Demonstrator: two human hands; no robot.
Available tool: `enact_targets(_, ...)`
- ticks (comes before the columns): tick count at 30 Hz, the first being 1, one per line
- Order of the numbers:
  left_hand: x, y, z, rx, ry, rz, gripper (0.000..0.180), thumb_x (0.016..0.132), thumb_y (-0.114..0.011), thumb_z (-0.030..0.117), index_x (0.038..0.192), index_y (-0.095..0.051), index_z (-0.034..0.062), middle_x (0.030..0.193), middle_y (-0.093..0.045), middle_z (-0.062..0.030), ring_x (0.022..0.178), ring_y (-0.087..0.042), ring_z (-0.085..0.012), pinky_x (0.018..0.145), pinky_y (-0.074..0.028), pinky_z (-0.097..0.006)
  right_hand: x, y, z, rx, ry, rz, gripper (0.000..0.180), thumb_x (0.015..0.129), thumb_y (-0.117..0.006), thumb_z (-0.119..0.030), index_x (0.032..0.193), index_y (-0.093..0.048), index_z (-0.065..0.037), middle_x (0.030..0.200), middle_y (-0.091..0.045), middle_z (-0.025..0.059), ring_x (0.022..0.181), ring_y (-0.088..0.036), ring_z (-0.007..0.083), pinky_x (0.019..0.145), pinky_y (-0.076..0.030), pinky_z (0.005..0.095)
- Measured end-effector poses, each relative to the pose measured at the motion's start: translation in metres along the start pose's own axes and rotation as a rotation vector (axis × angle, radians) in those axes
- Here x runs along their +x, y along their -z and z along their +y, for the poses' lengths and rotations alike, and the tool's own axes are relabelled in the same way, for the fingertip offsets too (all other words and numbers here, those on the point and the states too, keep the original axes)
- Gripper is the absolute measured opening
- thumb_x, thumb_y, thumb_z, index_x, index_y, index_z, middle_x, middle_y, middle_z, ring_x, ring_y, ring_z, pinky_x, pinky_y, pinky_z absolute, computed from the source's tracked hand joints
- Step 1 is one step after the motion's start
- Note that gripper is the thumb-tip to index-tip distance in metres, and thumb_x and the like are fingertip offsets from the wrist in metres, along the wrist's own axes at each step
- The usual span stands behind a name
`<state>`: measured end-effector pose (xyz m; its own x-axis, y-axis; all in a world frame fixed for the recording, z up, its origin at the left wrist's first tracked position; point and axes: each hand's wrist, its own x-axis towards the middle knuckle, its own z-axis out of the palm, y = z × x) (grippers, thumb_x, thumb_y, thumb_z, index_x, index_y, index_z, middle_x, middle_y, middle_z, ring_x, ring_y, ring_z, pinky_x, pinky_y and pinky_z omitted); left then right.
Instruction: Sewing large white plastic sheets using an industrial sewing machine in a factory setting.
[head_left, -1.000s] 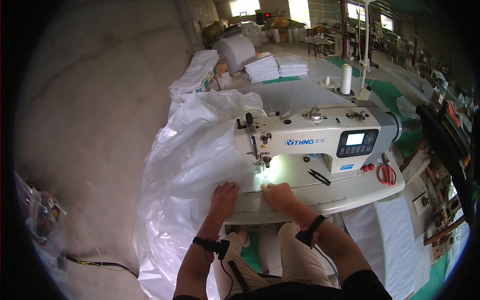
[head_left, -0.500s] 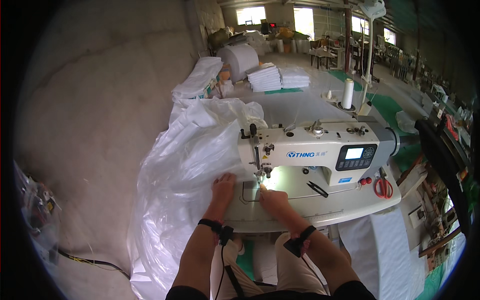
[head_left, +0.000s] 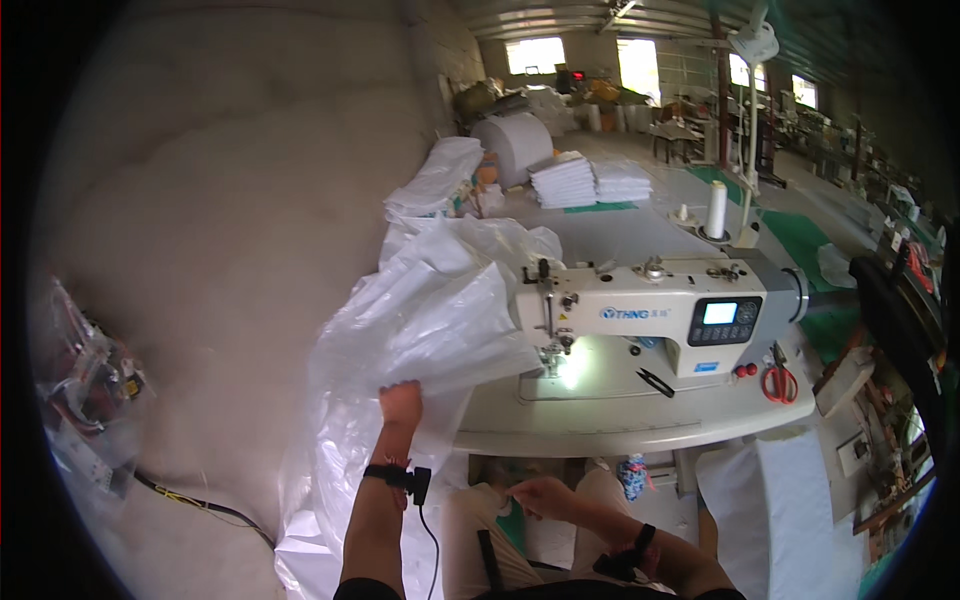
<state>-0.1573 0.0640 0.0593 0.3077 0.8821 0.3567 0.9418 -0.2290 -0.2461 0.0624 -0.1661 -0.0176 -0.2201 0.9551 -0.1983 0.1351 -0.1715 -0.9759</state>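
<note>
A large heap of shiny white plastic sheeting point(head_left: 400, 320) spills over the left end of the sewing machine table and down to the floor. My left hand point(head_left: 401, 404) is closed on this sheeting left of the table, knuckles up. Its upper edge reaches the needle area of a white sewing machine point(head_left: 640, 300), whose lamp lights the bed. My right hand point(head_left: 540, 497) is over my lap, below the table's front edge, fingers bent together and the index finger toward the left. What it pinches, if anything, is too small to see.
Black thread snips point(head_left: 656, 382) and red-handled scissors point(head_left: 779, 378) lie on the machine table point(head_left: 620, 425). A thread cone point(head_left: 717, 210) stands behind the machine. Folded white stacks point(head_left: 565, 180) and a big white roll point(head_left: 515, 145) are farther back. White cloth point(head_left: 770, 500) hangs at the front right.
My left hand has moved left and down, off the table, with the sheeting. My right hand has left the needle area and dropped toward my lap. The view has shifted slightly.
</note>
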Motion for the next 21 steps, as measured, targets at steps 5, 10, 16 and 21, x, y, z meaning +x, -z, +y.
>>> enact_targets(5, -0.055, 0.062, 0.043, -0.403, -0.259, -0.038, 0.016, 0.071, -0.052, 0.013, 0.086, -0.054, 0.0067, 0.069, -0.061, -0.0164, 0.066, -0.061, -0.0363, 0.058, -0.048, -0.048, 0.027, -0.048, -0.004, -0.045, 0.084, -0.133, 0.044, 0.085, -0.056, -0.016, 0.126, -0.046, -0.004, 0.091, -0.064, 0.0088, 0.074, -0.060, 0.0091, 0.065, -0.048, 0.0221)
enact_targets(10, -0.129, 0.135, 0.109, -0.724, -0.837, -0.563, 0.045, 0.079, -0.053, 0.025, 0.115, -0.049, -0.0017, 0.103, -0.058, -0.0255, 0.094, -0.057, -0.0380, 0.083, -0.045, -0.043, 0.026, -0.076, -0.022, -0.051, 0.224, -0.097, 0.059, 0.080, -0.060, -0.019, 0.131, -0.035, -0.005, 0.105, -0.061, 0.0110, 0.085, -0.061, 0.0156, 0.071, -0.049, 0.0264)
enact_targets(16, -0.076, 0.133, 0.053, -1.047, -0.673, 0.007, 0.035, 0.085, -0.057, 0.030, 0.109, -0.057, 0.0044, 0.113, -0.057, -0.0166, 0.104, -0.054, -0.0320, 0.088, -0.044, -0.038, -0.046, 0.002, 0.005, 0.068, 0.041, -0.061, 0.052, 0.080, -0.059, -0.016, 0.127, -0.039, -0.004, 0.105, -0.060, 0.0115, 0.088, -0.060, 0.0166, 0.073, -0.049, 0.0274)
enact_targets(21, -0.019, 0.037, -0.039, -0.362, 0.278, 0.136, 0.073, 0.071, -0.067, 0.047, 0.125, -0.043, 0.0049, 0.131, -0.044, -0.0143, 0.124, -0.039, -0.0292, 0.095, -0.034, -0.052, -0.142, 0.082, 0.036, 0.190, -0.011, 0.153, 0.047, 0.080, -0.059, -0.014, 0.123, -0.043, -0.004, 0.105, -0.059, 0.0119, 0.091, -0.059, 0.0175, 0.075, -0.048, 0.0282)
